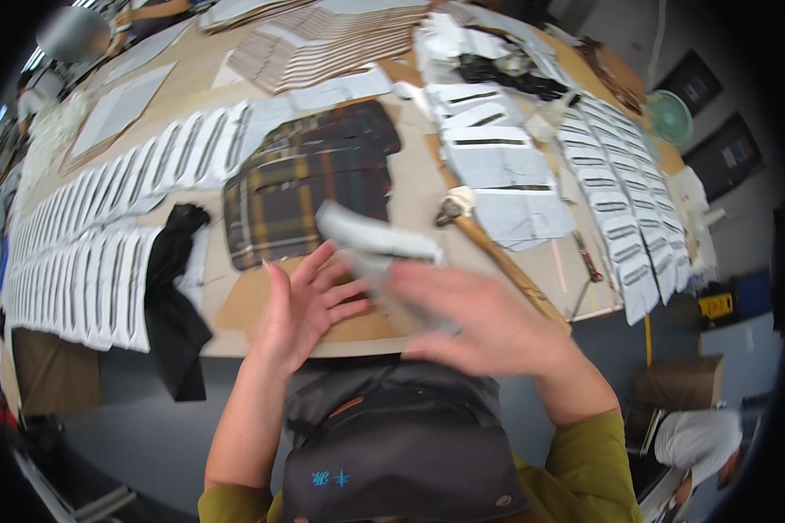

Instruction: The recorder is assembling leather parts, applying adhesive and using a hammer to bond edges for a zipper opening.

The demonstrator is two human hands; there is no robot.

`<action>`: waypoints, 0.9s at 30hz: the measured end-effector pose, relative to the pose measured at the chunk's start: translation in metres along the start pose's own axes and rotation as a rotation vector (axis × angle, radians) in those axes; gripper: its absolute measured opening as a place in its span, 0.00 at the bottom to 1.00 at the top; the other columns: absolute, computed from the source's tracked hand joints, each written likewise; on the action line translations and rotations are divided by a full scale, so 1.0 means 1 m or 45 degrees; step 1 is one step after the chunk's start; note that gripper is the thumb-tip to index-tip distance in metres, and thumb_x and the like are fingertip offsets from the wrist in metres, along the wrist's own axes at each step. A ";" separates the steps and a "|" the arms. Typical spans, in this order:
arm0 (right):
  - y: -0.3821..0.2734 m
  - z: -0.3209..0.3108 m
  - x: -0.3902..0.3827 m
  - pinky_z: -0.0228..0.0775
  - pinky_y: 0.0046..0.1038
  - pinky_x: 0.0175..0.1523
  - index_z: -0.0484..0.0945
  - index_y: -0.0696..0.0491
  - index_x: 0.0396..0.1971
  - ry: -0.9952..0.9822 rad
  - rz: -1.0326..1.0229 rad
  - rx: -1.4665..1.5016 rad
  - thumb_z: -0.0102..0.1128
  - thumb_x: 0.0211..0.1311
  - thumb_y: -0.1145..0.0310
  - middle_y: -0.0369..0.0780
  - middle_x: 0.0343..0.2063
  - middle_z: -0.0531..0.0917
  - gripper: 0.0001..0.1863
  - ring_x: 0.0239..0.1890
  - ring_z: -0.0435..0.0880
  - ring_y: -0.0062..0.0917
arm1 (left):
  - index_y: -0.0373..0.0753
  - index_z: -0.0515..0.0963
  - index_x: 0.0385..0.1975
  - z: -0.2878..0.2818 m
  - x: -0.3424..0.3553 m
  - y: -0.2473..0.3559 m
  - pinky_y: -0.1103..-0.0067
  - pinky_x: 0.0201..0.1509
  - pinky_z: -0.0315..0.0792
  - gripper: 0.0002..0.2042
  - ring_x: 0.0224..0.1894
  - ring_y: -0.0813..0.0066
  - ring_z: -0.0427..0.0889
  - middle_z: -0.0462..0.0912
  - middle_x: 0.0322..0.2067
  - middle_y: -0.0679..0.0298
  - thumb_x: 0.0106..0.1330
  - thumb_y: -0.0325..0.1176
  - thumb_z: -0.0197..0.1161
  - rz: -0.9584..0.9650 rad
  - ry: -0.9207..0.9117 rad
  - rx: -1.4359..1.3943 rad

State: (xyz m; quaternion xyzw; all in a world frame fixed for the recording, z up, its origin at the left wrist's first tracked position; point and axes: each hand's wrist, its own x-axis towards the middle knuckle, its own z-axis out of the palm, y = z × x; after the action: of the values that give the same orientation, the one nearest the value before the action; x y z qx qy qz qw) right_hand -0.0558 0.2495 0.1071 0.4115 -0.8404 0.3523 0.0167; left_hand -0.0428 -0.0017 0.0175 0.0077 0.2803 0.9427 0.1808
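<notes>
Along the left side of the worktable (pixel 427 187), 2 long rows of overlapping white fabric pieces (pixel 78 261) with dark slits are laid out, and a black cloth (pixel 173 305) is draped across them and hangs over the table's near edge. Further right, a stack of dark plaid fabric panels (pixel 310 187) is spread flat on a sheet of brown cardboard (pixel 253 305). The left hand (pixel 303 305) is held just in front of the plaid panels, palm turned inward and fingers spread; nothing is gripped by it, and whether its fingertips touch the grey piece cannot be told. A pale grey fabric piece (pixel 375 240) is seen between the 2 hands, above the near edge of the cardboard and just in front of the plaid stack; it is blurred by motion. The right hand (pixel 484 322) is also blurred; the lower end of the grey piece appears to be pinched under its fingers, though the exact grip cannot be told. Below both hands, a dark grey waist bag (pixel 401 444) is worn against an olive-green garment. To the right of the hands, a wooden-handled hammer (pixel 488 244) is laid diagonally on the table, with more white slit pieces (pixel 619 200) arranged in a long row beyond it. At the far right edge, a small green fan (pixel 670 118) is seen.
</notes>
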 end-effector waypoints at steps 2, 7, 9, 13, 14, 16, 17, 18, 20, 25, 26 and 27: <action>0.015 0.019 0.002 0.72 0.38 0.62 0.81 0.56 0.53 -0.095 0.027 0.044 0.72 0.58 0.66 0.47 0.55 0.81 0.22 0.56 0.81 0.42 | 0.32 0.66 0.69 0.005 -0.007 0.008 0.70 0.62 0.75 0.25 0.59 0.67 0.80 0.82 0.54 0.55 0.80 0.43 0.54 -0.071 0.263 0.010; 0.056 0.036 0.035 0.70 0.41 0.65 0.82 0.54 0.53 0.193 0.138 -0.144 0.70 0.58 0.69 0.48 0.56 0.82 0.21 0.59 0.79 0.43 | 0.33 0.69 0.67 -0.004 -0.025 0.010 0.76 0.61 0.73 0.21 0.55 0.77 0.79 0.81 0.55 0.61 0.74 0.25 0.57 -0.021 0.397 0.726; 0.060 0.047 0.046 0.74 0.31 0.59 0.80 0.55 0.56 0.012 0.319 0.210 0.69 0.61 0.74 0.43 0.50 0.85 0.22 0.53 0.84 0.30 | 0.33 0.69 0.67 -0.002 -0.031 0.015 0.77 0.61 0.73 0.22 0.56 0.77 0.79 0.81 0.55 0.61 0.74 0.24 0.57 -0.008 0.397 0.738; 0.064 0.065 0.055 0.76 0.22 0.43 0.82 0.59 0.51 -0.315 0.709 0.675 0.68 0.62 0.71 0.36 0.33 0.87 0.18 0.34 0.82 0.15 | 0.32 0.67 0.68 -0.006 -0.035 0.019 0.77 0.62 0.72 0.26 0.58 0.76 0.78 0.80 0.57 0.60 0.70 0.21 0.61 0.043 0.440 1.012; 0.063 0.067 0.056 0.76 0.22 0.43 0.82 0.59 0.51 -0.329 0.708 0.685 0.68 0.62 0.71 0.36 0.33 0.87 0.18 0.34 0.82 0.15 | 0.32 0.67 0.68 -0.008 -0.036 0.019 0.77 0.62 0.72 0.26 0.58 0.76 0.78 0.80 0.57 0.60 0.70 0.21 0.61 0.040 0.457 1.010; 0.058 0.068 0.056 0.76 0.23 0.43 0.84 0.59 0.49 -0.237 0.779 0.651 0.68 0.61 0.71 0.36 0.34 0.88 0.16 0.35 0.83 0.16 | 0.33 0.67 0.68 -0.011 -0.040 0.017 0.76 0.64 0.71 0.30 0.60 0.73 0.78 0.80 0.56 0.59 0.65 0.21 0.66 0.222 0.407 1.165; 0.057 0.068 0.057 0.76 0.22 0.43 0.83 0.59 0.49 -0.246 0.796 0.673 0.68 0.62 0.73 0.35 0.35 0.88 0.15 0.35 0.83 0.15 | 0.33 0.67 0.68 -0.011 -0.041 0.017 0.76 0.64 0.71 0.30 0.60 0.73 0.78 0.80 0.56 0.59 0.65 0.21 0.66 0.223 0.421 1.164; 0.058 0.069 0.057 0.76 0.22 0.43 0.83 0.59 0.49 -0.251 0.796 0.675 0.68 0.62 0.73 0.35 0.35 0.88 0.15 0.35 0.83 0.15 | 0.34 0.67 0.68 -0.011 -0.041 0.017 0.75 0.65 0.70 0.31 0.60 0.71 0.78 0.80 0.57 0.58 0.64 0.21 0.68 0.204 0.437 1.242; 0.060 0.070 0.055 0.77 0.20 0.44 0.83 0.60 0.49 -0.248 0.800 0.825 0.68 0.62 0.75 0.36 0.36 0.88 0.15 0.36 0.84 0.14 | 0.35 0.67 0.69 -0.009 -0.040 0.016 0.74 0.66 0.70 0.33 0.61 0.69 0.78 0.80 0.57 0.57 0.62 0.21 0.69 0.183 0.452 1.317; 0.066 0.074 0.049 0.78 0.19 0.45 0.82 0.60 0.49 -0.194 0.775 1.067 0.68 0.63 0.77 0.37 0.37 0.88 0.15 0.37 0.85 0.14 | 0.37 0.63 0.72 -0.006 -0.038 0.015 0.76 0.66 0.67 0.38 0.60 0.74 0.75 0.79 0.55 0.61 0.59 0.19 0.71 0.242 0.414 1.364; 0.068 0.076 0.047 0.78 0.19 0.45 0.82 0.60 0.49 -0.167 0.752 1.172 0.68 0.63 0.76 0.37 0.38 0.88 0.15 0.37 0.85 0.14 | 0.37 0.63 0.72 -0.006 -0.040 0.017 0.76 0.66 0.67 0.38 0.60 0.74 0.75 0.79 0.55 0.61 0.59 0.19 0.71 0.238 0.408 1.360; 0.069 0.077 0.047 0.78 0.19 0.45 0.82 0.60 0.49 -0.159 0.758 1.167 0.68 0.63 0.76 0.37 0.38 0.88 0.15 0.37 0.85 0.14 | 0.38 0.62 0.73 -0.006 -0.042 0.020 0.76 0.66 0.67 0.40 0.60 0.74 0.75 0.78 0.55 0.61 0.58 0.19 0.70 0.220 0.381 1.393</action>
State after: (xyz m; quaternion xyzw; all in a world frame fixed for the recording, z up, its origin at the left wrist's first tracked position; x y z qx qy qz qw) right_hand -0.1157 0.1999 0.0243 0.1412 -0.6804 0.6467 -0.3144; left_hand -0.0113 -0.0349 0.0263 -0.0106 0.7483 0.6625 0.0312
